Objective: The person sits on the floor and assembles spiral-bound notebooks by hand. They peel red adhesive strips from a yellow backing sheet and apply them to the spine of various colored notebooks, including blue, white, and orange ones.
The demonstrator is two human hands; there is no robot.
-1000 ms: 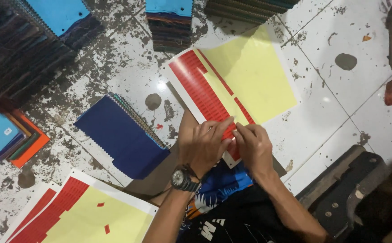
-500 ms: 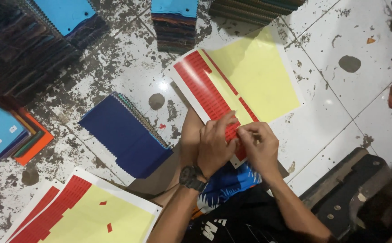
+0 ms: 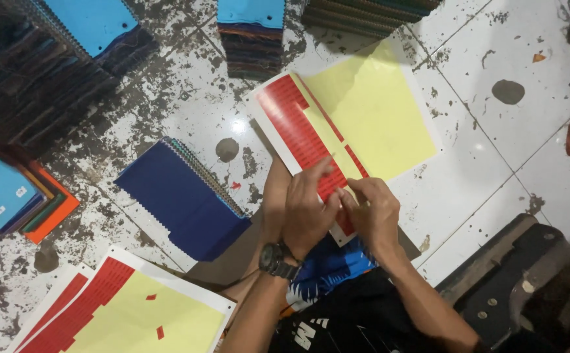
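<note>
My left hand [image 3: 308, 209] and right hand [image 3: 370, 212] meet over the near edge of the sticker sheet [image 3: 363, 111], fingertips pinched together on its red labels; whatever sits between them is too small to make out. My hands cover that corner of the sheet. A second sticker sheet [image 3: 134, 314] lies cut off at the bottom edge. One dark blue swatch book [image 3: 180, 196] lies beside my left wrist on the stained tile floor [image 3: 481, 176].
</note>
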